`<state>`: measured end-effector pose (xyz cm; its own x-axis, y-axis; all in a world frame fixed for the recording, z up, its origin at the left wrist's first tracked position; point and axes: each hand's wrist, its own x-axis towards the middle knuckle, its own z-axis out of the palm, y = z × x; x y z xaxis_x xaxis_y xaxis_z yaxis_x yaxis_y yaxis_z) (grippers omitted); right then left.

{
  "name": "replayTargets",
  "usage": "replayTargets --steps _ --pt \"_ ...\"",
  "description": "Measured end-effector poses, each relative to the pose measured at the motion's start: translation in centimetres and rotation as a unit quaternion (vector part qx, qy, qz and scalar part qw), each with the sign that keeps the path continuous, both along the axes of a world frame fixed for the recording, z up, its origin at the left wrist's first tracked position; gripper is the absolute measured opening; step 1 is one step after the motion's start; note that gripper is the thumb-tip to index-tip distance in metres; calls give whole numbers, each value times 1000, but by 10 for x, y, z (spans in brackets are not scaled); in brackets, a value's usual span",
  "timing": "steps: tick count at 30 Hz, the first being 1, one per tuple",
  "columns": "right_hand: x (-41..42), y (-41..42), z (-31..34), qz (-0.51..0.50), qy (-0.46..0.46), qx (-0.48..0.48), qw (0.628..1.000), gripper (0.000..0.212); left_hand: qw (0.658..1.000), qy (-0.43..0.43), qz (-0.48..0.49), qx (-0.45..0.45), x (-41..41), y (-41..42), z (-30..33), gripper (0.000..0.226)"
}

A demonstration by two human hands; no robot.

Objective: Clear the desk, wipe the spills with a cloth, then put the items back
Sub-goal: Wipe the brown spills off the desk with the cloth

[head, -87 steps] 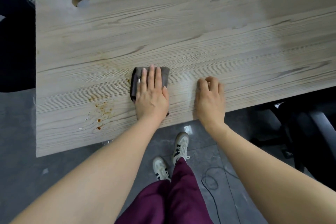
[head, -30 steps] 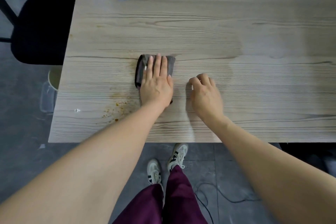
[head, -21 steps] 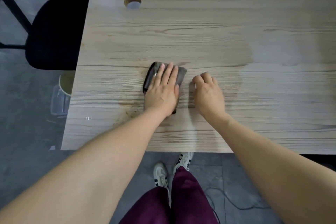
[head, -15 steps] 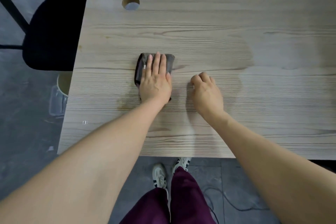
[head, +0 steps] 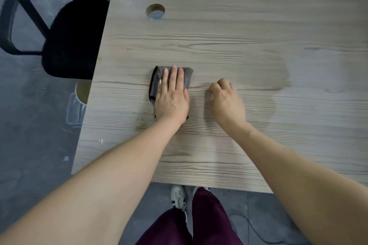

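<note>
- While the left hand (head: 172,98) is pressing flat on the folded grey cloth (head: 157,77), we're clearly sitting in the wiping step, not the clearing or putting-back part.
- The fingers of that hand are lying straight and close together on top of the cloth, pinning it down rather than gripping it. The cloth itself is sitting on the wooden surface (head: 229,42), left of middle, poking out past the fingertips and along the thumb side.
- The right hand (head: 226,100) is resting just beside it, loosely curled with the fingers tucked in, holding nothing as far as I can see, probably just bracing.
- A darker, damp-looking patch (head: 278,77) is spreading to the right of the hands, so that bit is looking already wiped, I'd guess.
- I'm not spotting any obvious spill near the cloth right now, maybe a tiny speck (head: 101,141) by the left edge.
- Next move, I reckon: keep the pressure even and slide the cloth toward whatever's still dry or marked, staying short of the cable hole (head: 155,11).
- Nothing is sitting on the surface to put back yet; a cup (head: 81,90) is showing below the left edge.
</note>
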<state>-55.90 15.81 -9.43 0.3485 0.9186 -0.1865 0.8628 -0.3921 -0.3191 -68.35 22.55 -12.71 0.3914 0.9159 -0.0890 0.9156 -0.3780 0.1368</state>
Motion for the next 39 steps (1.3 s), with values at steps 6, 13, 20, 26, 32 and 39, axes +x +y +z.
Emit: replayTargets --steps 6,13,20,26,32,39 --pt "-13 15 2 23 -2 27 999 24 997 -1 -79 2 -18 -15 -4 64" --pt "-11 20 -4 28 -4 17 999 26 997 9 68 -20 -20 64 2 60" --pt "-11 24 -6 19 6 31 999 25 999 -9 38 -8 -18 13 2 62" --pt "-10 24 -5 42 3 20 999 26 1000 -3 6 -20 -32 36 -2 62" --pt "-7 25 -9 43 -2 21 999 24 997 7 76 -25 -25 40 2 63" --pt "-7 27 -12 51 -4 21 998 21 996 -2 -83 -13 -37 11 2 62"
